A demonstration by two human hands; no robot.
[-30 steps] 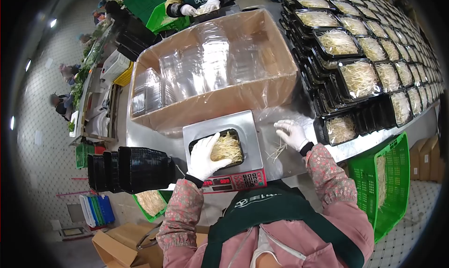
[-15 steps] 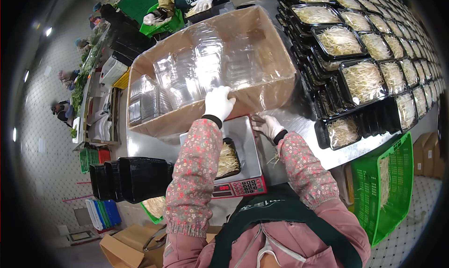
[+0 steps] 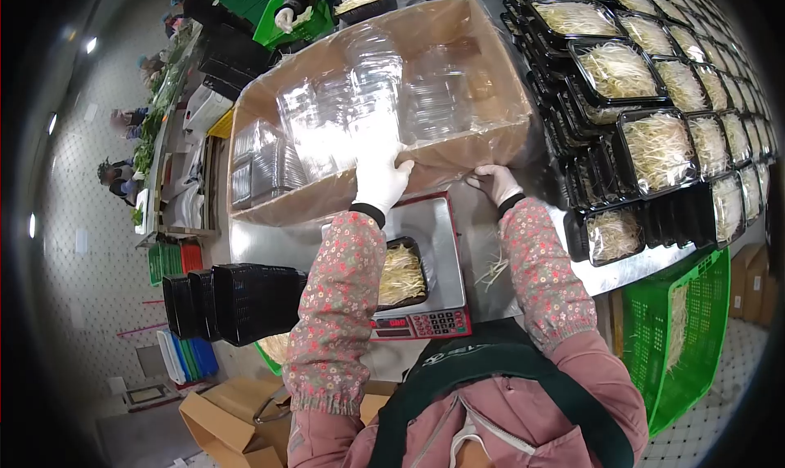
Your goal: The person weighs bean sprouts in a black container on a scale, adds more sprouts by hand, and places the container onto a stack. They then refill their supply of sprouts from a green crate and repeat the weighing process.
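Note:
My left hand (image 3: pixel 381 179), in a white glove, grips the near wall of a big cardboard box (image 3: pixel 302 208), its fingers over the rim. Clear plastic lids (image 3: pixel 331 125) in stacks fill much of this plastic-lined box. My gloved right hand (image 3: pixel 495 183) has its fingers bent against the box's lower near right corner; whether they pinch the liner or the cardboard is hard to see. Below my hands, a black tray of bean sprouts (image 3: pixel 402 273) rests on a red-framed scale (image 3: pixel 441 259), partly behind my left forearm.
Filled sprout trays (image 3: pixel 658 149) are stacked in rows at the right. Nested black trays (image 3: pixel 249 304) stand at the left. Loose sprouts (image 3: pixel 492 270) lie beside the scale. A green crate (image 3: pixel 703 337) stands lower right. Across the box, a co-worker's gloved hand (image 3: pixel 284 18) is at a green basket.
My right hand has moved up and right from beside the scale to the box's corner. My left hand stays on the box wall. The view has shifted slightly.

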